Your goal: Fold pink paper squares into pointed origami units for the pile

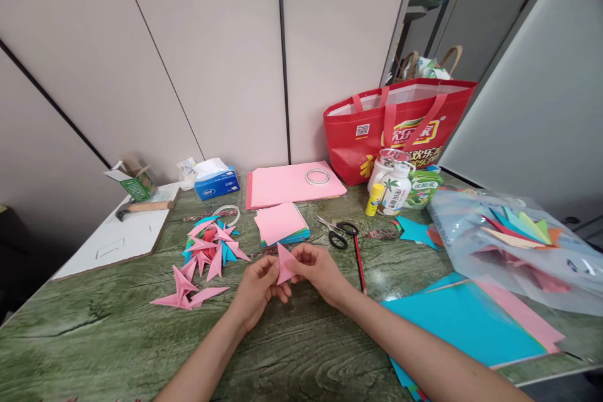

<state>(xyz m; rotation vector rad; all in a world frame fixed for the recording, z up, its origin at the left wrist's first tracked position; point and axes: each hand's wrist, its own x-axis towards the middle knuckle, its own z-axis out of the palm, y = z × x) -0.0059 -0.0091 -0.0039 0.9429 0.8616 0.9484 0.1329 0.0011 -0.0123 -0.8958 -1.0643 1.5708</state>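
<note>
Between my two hands, above the front middle of the table, is a small folded pink paper (285, 264) with a pointed top. My left hand (258, 286) pinches its left side between thumb and fingers. Fingers of my right hand (316, 269) close on its right side. Just beyond lies a stack of square paper sheets (281, 223), pink on top with blue and green below. To the left is a pile of folded paper pieces (211, 245) in pink, blue, red and green. Nearer me, a pink folded paper star shape (181, 292) rests on the table.
Black-handled scissors (340, 233) and a red pencil (360, 264) lie right of the stack. A glue stick (374, 200) stands by a white bottle (396, 191). Blue sheets (466, 320) and a plastic bag (513, 264) cover the right side. A hammer (144, 206) lies left.
</note>
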